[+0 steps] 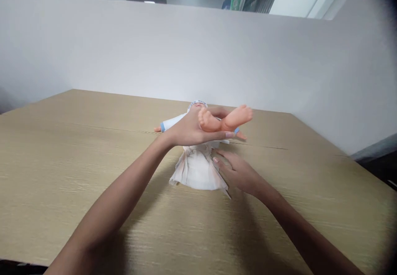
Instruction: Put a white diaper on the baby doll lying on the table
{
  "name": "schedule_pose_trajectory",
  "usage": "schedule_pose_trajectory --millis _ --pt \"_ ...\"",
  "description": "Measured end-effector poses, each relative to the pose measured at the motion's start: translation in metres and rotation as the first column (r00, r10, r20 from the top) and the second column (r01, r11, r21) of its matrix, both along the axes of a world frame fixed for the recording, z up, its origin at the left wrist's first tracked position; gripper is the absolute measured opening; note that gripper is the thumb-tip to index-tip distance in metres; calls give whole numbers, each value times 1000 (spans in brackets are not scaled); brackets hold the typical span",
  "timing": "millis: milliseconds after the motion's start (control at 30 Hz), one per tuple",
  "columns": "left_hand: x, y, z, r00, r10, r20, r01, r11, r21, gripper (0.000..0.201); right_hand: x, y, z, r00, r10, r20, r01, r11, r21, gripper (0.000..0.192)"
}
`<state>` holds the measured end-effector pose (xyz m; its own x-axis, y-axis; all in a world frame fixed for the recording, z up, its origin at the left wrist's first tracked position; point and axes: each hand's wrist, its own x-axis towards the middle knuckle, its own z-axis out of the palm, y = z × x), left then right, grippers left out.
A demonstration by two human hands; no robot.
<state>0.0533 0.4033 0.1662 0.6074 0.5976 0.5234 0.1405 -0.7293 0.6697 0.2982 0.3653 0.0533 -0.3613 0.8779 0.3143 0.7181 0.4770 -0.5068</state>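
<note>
Pale wood-grain laminate covers the table [77, 151], which runs from the near edge to a plain white partition [124, 47] at the far side. A seam crosses the top from 9 o'clock towards 3 o'clock, just behind the things being handled.

At 9 o'clock of the scene's centre, the left hand [189, 131] reaches in from the lower left, fingers closed around the ankles of a baby doll [231, 120], holding both legs raised clear of the surface. The doll lies on its back at the table's middle, head towards 12 o'clock, dressed in white with blue cuffs; one small arm sticks out at 9 o'clock. Its hard, smooth plastic limbs look light and stiff, a little slick, so the narrow ankles seem the surest place for a grip; the body will likely pivot easily from them.

Beneath the doll's hips, spreading towards 6 o'clock, lies a white diaper [197, 170], soft, thin and crumpled, apt to fold or slide at a touch; its edges or corners look like the best places to pinch it.

At 4 o'clock, the right hand [240, 171] lies flat with fingers spread, gripping nothing, its fingertips touching the diaper's right edge.
</note>
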Motion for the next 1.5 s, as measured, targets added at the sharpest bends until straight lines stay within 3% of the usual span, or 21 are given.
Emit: schedule_pose_trajectory --millis 100,167,300,433,533,633,800,900,1100,1267,1367,1433,1500 --pt "1 -11 -13 1000 8 -29 -10 997 -74 44 3 -19 14 996 -37 -76 37 999 -7 49" --pt "1 -18 -21 999 -9 -39 5 995 -100 44 -4 -23 20 986 -29 -166 42 997 71 52" --pt "-1 -29 -33 997 -17 -71 16 1000 -25 43 -21 -19 28 951 106 -292 -50 979 196 46" --pt "-16 -39 -40 996 -18 -83 25 997 76 46 -17 -14 30 915 267 -303 -222 959 174 55" --pt "-44 -44 -54 980 26 -198 15 980 200 38 5 -16 27 911 355 -211 -327 932 153 50" --pt "-78 -47 -81 938 87 -335 23 950 312 37 30 -18 12 897 441 41 -440 875 202 46" --pt "-110 -48 -129 848 152 -507 68 919 389 74 53 -13 -24 863 405 301 -489 819 299 48" --pt "-111 -48 -144 833 168 -527 74 910 407 86 55 -11 -33 843 398 361 -507 813 287 52" --pt "-109 -48 -141 821 107 -561 114 932 344 92 59 -13 -28 852 417 318 -489 850 196 54" --pt "-102 -55 -122 832 58 -552 43 985 169 61 58 -11 -14 885 449 123 -459 886 67 55" --pt "-87 -65 -117 835 116 -537 -60 991 120 40 46 -21 -5 920 372 121 -379 925 35 44" --pt "-76 -72 -121 819 196 -539 -142 980 141 50 34 -33 -5 933 299 198 -316 947 61 44" --pt "-66 -77 -128 794 290 -534 -213 956 202 63 21 -45 -13 935 228 272 -267 957 116 63"
